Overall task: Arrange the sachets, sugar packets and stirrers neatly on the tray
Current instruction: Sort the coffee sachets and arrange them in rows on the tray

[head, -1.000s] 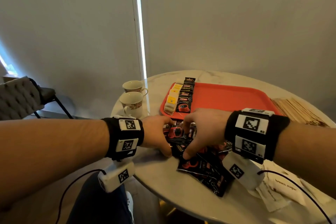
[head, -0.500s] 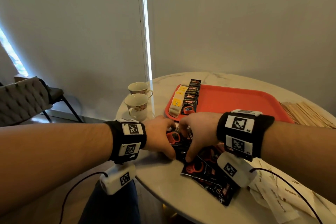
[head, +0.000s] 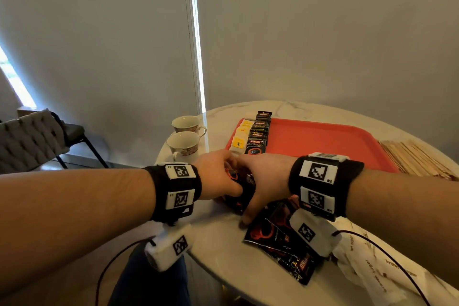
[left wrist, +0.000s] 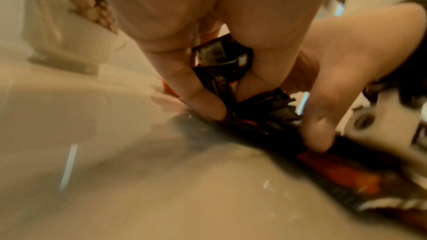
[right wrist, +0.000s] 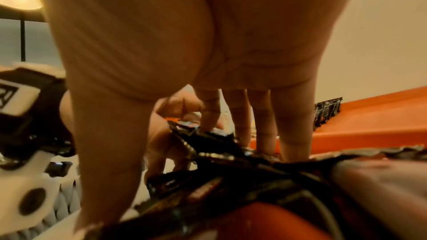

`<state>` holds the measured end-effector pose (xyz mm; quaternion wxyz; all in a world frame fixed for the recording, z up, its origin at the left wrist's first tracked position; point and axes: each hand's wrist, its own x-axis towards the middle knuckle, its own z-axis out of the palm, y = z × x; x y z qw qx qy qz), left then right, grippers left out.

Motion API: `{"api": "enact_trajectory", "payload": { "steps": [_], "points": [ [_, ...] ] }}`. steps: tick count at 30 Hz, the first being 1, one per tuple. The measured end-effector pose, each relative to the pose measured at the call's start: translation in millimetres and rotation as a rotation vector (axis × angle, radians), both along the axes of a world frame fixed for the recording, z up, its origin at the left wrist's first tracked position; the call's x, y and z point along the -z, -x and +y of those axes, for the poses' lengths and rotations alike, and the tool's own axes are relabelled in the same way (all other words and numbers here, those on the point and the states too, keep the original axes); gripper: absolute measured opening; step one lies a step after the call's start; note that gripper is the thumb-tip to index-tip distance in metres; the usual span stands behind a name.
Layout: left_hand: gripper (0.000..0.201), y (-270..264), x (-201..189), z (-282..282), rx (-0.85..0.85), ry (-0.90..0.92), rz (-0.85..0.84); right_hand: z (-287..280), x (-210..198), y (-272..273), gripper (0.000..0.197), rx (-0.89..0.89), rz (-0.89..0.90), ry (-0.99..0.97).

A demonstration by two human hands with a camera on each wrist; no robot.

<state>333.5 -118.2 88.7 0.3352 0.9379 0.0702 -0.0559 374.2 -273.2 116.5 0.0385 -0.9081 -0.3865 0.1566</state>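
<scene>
A pile of black coffee sachets point(head: 244, 190) lies on the marble table just in front of the red tray point(head: 323, 141). My left hand point(head: 218, 176) pinches one end of the pile between thumb and fingers point(left wrist: 203, 105). My right hand point(head: 265, 181) grips the other end, fingers point(right wrist: 293, 134) on the far edge and thumb on the near side. More black sachets point(head: 280, 243) lie loose under my right wrist. On the tray's left side stand a row of yellow sachets point(head: 239, 138) and a row of black sachets point(head: 258, 133). White sugar packets point(head: 372, 271) lie at the lower right.
Two teacups point(head: 183, 144) stand left of the tray near the table edge. Wooden stirrers point(head: 417, 159) lie in a heap right of the tray. A padded chair point(head: 29, 139) stands off to the left. Most of the tray's floor is bare.
Both hands have drawn closer together around the black sachets, bunching them into a tighter pile a little nearer the tray.
</scene>
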Motion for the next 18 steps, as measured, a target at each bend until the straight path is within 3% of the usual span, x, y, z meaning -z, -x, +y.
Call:
{"api": "enact_trajectory", "payload": {
  "steps": [3,7,13,18],
  "points": [
    [0.037,1,-2,-5,-0.119,0.308,0.096,5,4,0,0.12,0.003,-0.1,0.043],
    [0.033,0,-3,-3,-0.195,0.57,0.124,9,10,3,0.098,0.011,-0.188,0.059],
    [0.051,1,-9,4,-0.176,0.74,0.117,9,9,-2,0.045,0.097,-0.239,-0.168],
    [0.071,2,-10,8,-0.182,0.804,-0.005,2,-1,-16,0.035,0.219,-0.194,-0.362]
  ]
}}
